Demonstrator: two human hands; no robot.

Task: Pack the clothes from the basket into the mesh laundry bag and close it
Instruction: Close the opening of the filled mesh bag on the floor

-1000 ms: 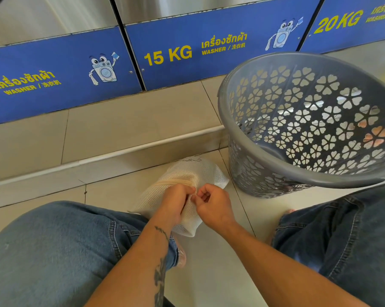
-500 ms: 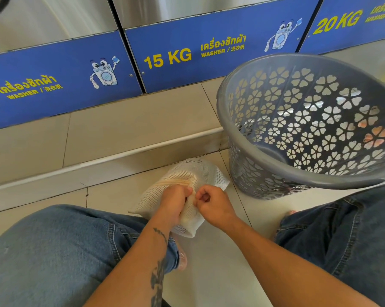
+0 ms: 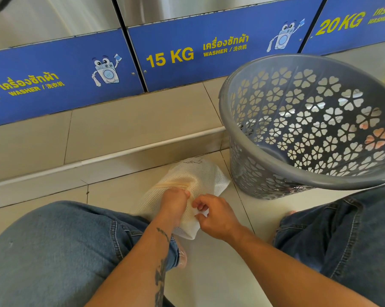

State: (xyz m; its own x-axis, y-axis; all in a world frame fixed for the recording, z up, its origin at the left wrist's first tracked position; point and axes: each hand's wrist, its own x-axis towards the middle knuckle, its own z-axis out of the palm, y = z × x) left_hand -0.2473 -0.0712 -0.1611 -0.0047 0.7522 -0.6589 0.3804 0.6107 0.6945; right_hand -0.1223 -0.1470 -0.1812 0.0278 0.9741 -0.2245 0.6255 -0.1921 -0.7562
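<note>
Down on the floor between the knees, left hand [image 3: 175,204] grips the stuffed mesh bag [image 3: 196,180], right hand [image 3: 216,216] pinching its edge beside the gray basket [image 3: 275,171].

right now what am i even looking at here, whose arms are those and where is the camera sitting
There is no machine at work: these are a person's two bare arms. The single picture comes from a wide-angle camera worn on the person's head, looking forward and down, so the jeans-covered knees show at both bottom corners.

On the tiled floor between the knees lies a white mesh laundry bag, already stuffed. The left hand grips the bag near its bunched end, and the right hand pinches the mesh beside it; whether a zip or cord is there is too small to tell.

To the right stands a grey laundry basket with flower-shaped holes; no clothes show in it. Behind runs a row of washers with blue panels, the middle one marked 15 KG.
</note>
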